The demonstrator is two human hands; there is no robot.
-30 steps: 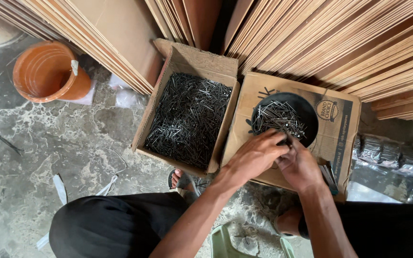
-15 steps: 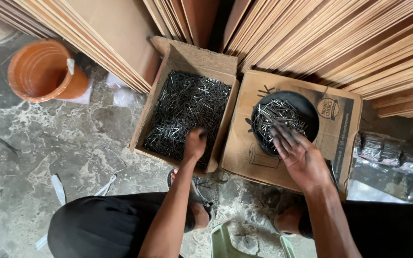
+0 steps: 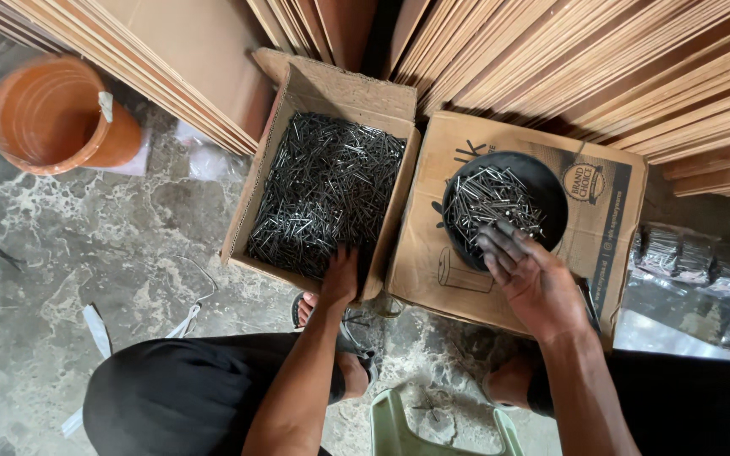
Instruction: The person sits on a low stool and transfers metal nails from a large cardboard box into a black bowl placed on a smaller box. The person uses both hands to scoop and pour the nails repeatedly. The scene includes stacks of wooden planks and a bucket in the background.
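open brown carton (image 3: 324,84) left; flat printed brown carton (image 3: 500,279) right w/ round label (image 3: 584,182).

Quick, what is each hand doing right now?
Left hand: reaching into the open box of nails; whether it grips any cannot be told.
Right hand: open, fingers spread on the nails in the black bowl.

Left hand (image 3: 340,277) in box of nails (image 3: 323,194), right hand (image 3: 527,274) over black bowl (image 3: 542,181)
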